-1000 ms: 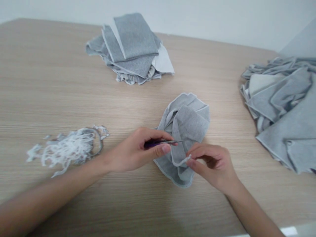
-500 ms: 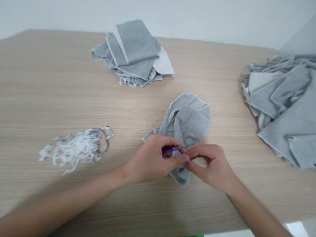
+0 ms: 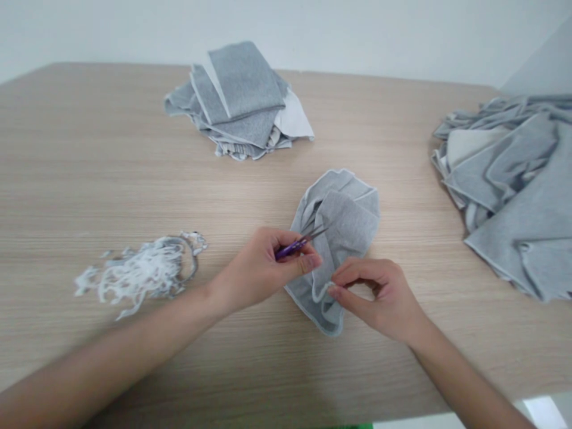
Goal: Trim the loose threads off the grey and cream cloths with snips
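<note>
The right hand's [image 3: 382, 292] thumb and forefinger pinch white edging [image 3: 319, 293] on a crumpled gray cloth [image 3: 348, 223], mid-table; the edging looks uncut. The left hand [image 3: 263, 268] curls around purple-handled scissors [image 3: 290, 247], blades parted. From the cloth: loose white trimmings [image 3: 143, 268], apparently cut already, nine o'clock; heaped cloths [image 3: 527, 196], two-thirty; stacked cloths [image 3: 245, 80], eleven. Which pile is finished, I cannot tell.

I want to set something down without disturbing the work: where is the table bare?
Bare tabletop shows left of the far cloth stack, beyond the white thread scraps, and between that stack and the large cloth pile at right. It is crowded around the middle cloth, left hand, scissors and right hand.
</note>
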{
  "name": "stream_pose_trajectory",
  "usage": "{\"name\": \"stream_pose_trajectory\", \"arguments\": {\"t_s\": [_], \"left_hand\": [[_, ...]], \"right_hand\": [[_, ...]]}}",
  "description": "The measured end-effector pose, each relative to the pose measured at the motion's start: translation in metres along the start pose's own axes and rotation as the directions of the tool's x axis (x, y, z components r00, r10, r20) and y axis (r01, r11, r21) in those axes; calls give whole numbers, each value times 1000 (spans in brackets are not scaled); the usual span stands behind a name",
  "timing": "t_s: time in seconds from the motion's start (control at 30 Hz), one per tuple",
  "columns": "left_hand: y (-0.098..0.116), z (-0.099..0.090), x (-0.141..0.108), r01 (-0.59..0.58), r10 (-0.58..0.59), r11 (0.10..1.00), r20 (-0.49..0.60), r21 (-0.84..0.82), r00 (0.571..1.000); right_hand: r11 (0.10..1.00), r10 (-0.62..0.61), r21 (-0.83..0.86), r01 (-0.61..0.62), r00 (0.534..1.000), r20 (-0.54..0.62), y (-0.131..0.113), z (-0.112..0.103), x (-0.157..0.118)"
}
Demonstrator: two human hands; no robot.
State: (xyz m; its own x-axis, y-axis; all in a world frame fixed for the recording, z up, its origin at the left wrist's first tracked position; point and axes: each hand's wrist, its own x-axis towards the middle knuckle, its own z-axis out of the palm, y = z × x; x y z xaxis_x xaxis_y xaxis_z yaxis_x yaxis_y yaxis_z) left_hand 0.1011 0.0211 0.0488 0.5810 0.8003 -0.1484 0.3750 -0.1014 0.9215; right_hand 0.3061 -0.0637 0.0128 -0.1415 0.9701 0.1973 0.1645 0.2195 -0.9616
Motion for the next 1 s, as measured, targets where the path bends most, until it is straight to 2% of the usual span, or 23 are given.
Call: {"name": "stream_pose_trajectory", "arguments": {"t_s": [0.2, 0.3, 0.4, 0.5, 0.6, 0.7, 0.77, 0.87, 0.93, 1.0], "left_hand": [[-2, -20, 1, -2, 2, 997, -4, -78, 1000], [-2, -42, -5, -10, 6, 1000, -135, -29, 991], [-1, -79, -22, 34, 2, 992, -288, 118, 958], [-6, -123, -48, 118, -13, 958, -370, 263, 929], [-20, -165, -76, 227, -40, 886, -423, 404, 905], [-37, -193, -100, 307, -85, 794, -405, 524, 911], [-46, -199, -111, 331, -131, 747, -360, 577, 924], [-54, -197, -121, 333, -184, 721, -295, 608, 938], [-56, -193, -123, 344, -174, 709, -319, 616, 931], [-56, -189, -123, 373, -140, 691, -392, 619, 909]], "right_hand": [[1000, 6, -15, -6, 1000, 5, 3, 0, -1], [999, 2, -33, -1, 1000, 6, 3, -1, -1], [997, -1, -80, 3, 1000, 22, 2, -3, -3], [989, -25, -142, 30, 999, 32, 2, -7, -4], [977, -75, -197, 78, 997, 20, 4, -11, -4], [961, -141, -241, 138, 990, 5, 8, -14, -6], [951, -167, -262, 161, 986, 1, 11, -14, -8], [947, -141, -295, 129, 990, -21, 17, -14, -11], [947, -110, -305, 99, 994, -19, 19, -12, -11], [952, -103, -291, 97, 995, -4, 18, -11, -10]]}}
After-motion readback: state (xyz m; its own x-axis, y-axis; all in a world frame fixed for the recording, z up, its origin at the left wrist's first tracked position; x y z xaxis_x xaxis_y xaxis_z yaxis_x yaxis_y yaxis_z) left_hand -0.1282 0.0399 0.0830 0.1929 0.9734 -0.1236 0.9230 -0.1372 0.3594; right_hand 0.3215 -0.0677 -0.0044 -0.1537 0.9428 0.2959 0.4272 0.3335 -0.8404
